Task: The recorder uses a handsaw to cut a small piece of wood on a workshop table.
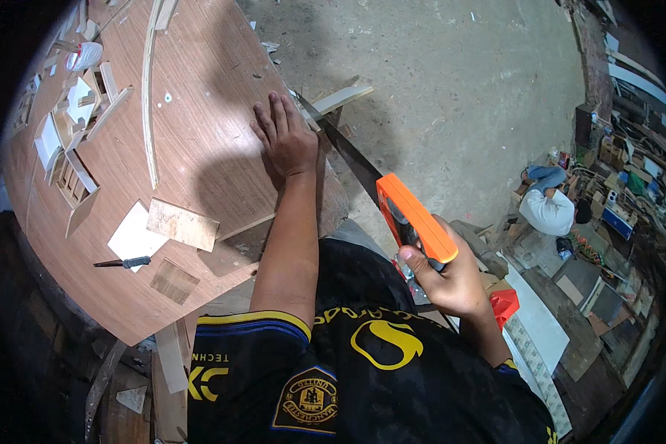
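Note:
My right hand [455, 274] is wrapped round the orange handle of a handsaw [414, 211]. Its dark blade slants up and left to the table's edge, where it meets a light wooden strip [344, 98]. Part of this strip juts out past the edge, over the floor. My left hand [288, 137] lies flat at that edge, close to the blade's tip, with fingers stretched out and pressing down. The hand partly hides the wood beneath it, so I cannot tell how far the blade has cut.
The brown tabletop [214, 111] carries a long thin strip [149, 96], a wooden assembly [74, 159], flat panels [183, 223] and a utility knife [122, 263]. On the right, what looks like a person in white [547, 212] crouches beside piled clutter. White boards [536, 318] lie near my right arm.

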The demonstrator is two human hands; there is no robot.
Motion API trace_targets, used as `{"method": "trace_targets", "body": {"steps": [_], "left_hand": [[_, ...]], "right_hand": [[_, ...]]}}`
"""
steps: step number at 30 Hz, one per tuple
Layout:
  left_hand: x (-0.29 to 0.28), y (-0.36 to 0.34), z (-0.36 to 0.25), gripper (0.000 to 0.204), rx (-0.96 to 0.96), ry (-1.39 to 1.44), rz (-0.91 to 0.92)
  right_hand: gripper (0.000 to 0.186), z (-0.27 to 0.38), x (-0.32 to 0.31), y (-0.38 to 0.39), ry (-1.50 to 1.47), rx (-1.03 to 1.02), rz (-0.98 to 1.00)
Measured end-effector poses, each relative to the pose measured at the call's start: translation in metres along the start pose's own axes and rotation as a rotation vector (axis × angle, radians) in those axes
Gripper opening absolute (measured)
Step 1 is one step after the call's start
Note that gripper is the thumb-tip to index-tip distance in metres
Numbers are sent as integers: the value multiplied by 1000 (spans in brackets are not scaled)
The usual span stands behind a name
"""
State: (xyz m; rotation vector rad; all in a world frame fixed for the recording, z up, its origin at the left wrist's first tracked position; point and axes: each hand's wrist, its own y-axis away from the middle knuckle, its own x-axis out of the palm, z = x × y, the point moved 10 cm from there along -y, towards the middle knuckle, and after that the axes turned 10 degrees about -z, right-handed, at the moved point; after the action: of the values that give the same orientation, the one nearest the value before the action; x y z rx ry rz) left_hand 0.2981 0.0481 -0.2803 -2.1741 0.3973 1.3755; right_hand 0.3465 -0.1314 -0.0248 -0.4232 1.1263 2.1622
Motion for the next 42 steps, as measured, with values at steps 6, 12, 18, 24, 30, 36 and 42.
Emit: {"method": "trace_targets", "body": {"steps": [6, 12, 18, 24, 30, 36, 42], "left_hand": [[-7, 1, -8, 52, 11, 12, 12], [-7, -8, -4, 59, 1, -19, 76], [-6, -4, -6, 50, 24, 20, 10], [-1, -5, -1, 53, 31, 0, 6], [-8, -6, -3, 54, -3, 68, -4], [-36, -6, 11, 36, 75, 122, -84], [-68, 45, -4, 46, 175, 23, 127]], "right_hand": [[28, -34, 41, -45, -18, -91, -52], [30, -59, -15, -48, -13, 75, -238], [31, -83, -66, -29, -16, 88, -475], [29, -115, -56, -7, -304, 240, -416], [22, -140, -57, -6, -320, 90, -359], [22, -158, -75, -13, -218, -11, -227], [20, -160, -110, -12, -209, -259, -204]]}}
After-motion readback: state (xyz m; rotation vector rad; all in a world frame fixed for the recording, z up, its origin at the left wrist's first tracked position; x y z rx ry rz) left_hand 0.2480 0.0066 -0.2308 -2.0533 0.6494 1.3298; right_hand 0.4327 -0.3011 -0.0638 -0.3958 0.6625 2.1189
